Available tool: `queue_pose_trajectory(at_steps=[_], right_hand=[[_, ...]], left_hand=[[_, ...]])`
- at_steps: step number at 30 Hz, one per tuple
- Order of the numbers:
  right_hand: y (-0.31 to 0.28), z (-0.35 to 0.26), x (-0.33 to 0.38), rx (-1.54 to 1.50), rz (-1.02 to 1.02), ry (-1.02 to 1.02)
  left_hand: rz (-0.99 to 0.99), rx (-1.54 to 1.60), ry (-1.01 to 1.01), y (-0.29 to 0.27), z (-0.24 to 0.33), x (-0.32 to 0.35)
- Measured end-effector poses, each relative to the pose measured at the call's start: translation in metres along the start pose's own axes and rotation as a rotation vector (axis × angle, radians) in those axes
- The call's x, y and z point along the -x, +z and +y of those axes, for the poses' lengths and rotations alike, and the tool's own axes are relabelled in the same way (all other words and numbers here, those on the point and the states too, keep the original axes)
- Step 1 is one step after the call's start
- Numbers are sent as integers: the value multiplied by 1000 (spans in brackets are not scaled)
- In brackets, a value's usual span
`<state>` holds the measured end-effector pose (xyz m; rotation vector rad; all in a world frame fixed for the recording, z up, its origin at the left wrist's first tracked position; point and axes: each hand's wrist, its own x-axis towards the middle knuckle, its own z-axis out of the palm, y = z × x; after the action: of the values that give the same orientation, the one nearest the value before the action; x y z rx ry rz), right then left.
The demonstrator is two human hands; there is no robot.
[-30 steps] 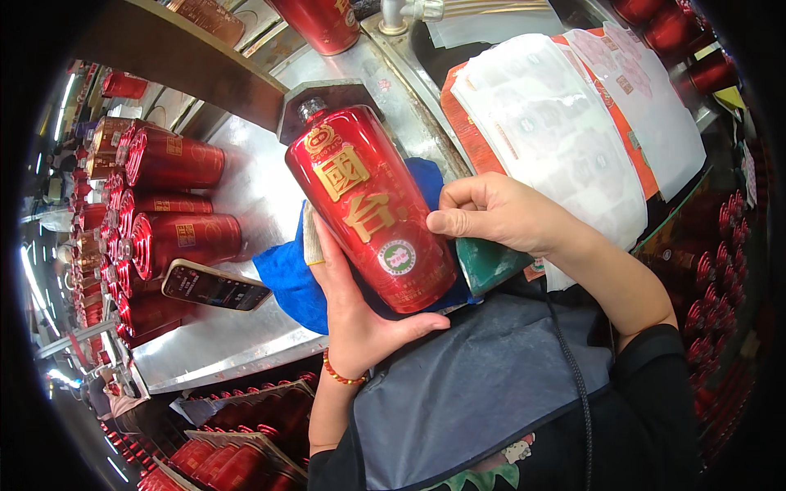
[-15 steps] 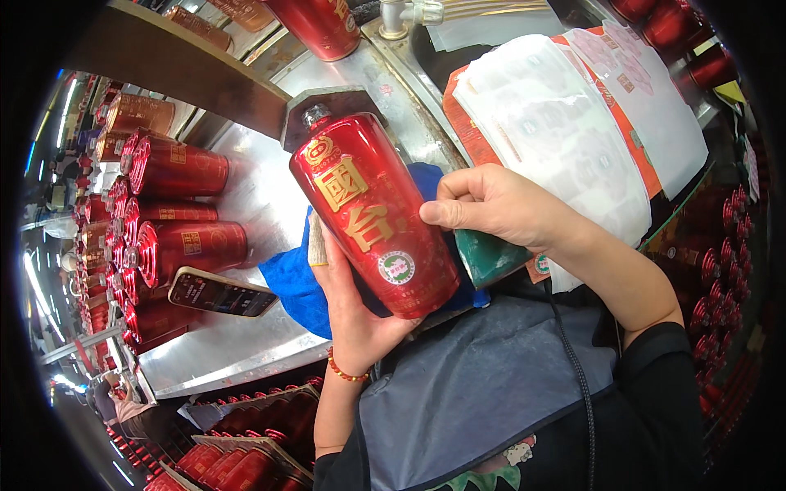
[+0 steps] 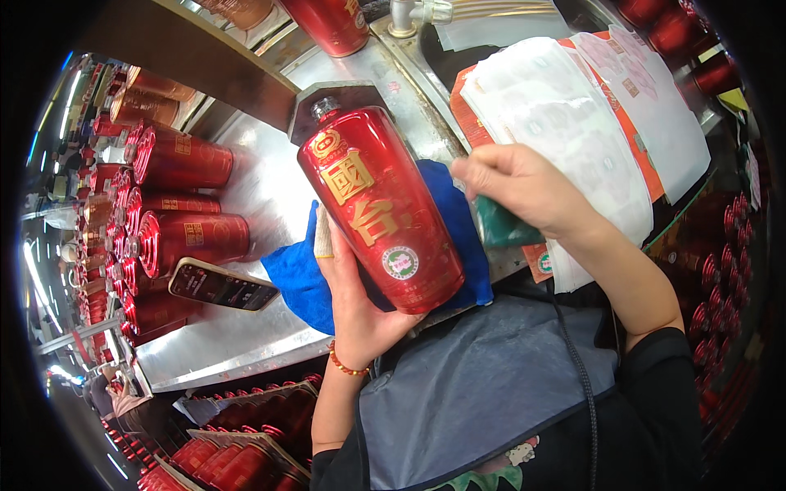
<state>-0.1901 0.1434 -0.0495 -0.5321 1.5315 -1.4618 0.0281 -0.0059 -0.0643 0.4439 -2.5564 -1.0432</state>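
Observation:
A red bottle (image 3: 385, 209) with gold characters and a round white-and-green sticker lies tilted. Its dark neck end is at a dark angular block (image 3: 360, 92). My left hand (image 3: 360, 290) grips the bottle's lower left side, with a beige fabric cover (image 3: 325, 233) on one finger. Just right of the bottle, apart from it, is my right hand (image 3: 520, 184), closed, its thumb and finger pressed together. A flat green scraper-like piece (image 3: 503, 225) juts from under the right palm and is held there. Beneath the bottle a blue cloth (image 3: 299, 282) is spread.
Several red bottles (image 3: 192, 233) stand at left beside a phone (image 3: 225, 282) on the metal table (image 3: 262, 335). White sticker sheets (image 3: 540, 98) lie on a red-orange sheet at right. A wooden beam (image 3: 188, 65) and a tap (image 3: 403, 16) are at the far side. Crated bottles (image 3: 217, 458) sit below.
My right hand has lifted away from the bottle's side, up and to the right, taking the green piece along. My left hand still holds the bottle, which has barely shifted.

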Motion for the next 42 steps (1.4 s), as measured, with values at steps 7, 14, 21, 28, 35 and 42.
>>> queue_pose_trajectory(at_steps=[7, 14, 21, 28, 35, 42], right_hand=[[17, -27, 2, 258, -54, -23], [14, -30, -2, 308, -62, -9], [-12, -20, -1, -58, -2, -49], [26, -40, 31, 3, -119, -146], [15, -34, 42, -46, 37, -115], [16, -8, 46, 4, 90, -140]], left_hand=[[-9, 35, 7, 0, 0, 0], [-4, 14, 15, 1, -2, 0], [-11, 48, -18, 1, 1, -1], [-15, 100, -28, 0, 5, -5], [-20, 61, -22, 0, 3, -1], [3, 85, 20, 2, 2, -5]])
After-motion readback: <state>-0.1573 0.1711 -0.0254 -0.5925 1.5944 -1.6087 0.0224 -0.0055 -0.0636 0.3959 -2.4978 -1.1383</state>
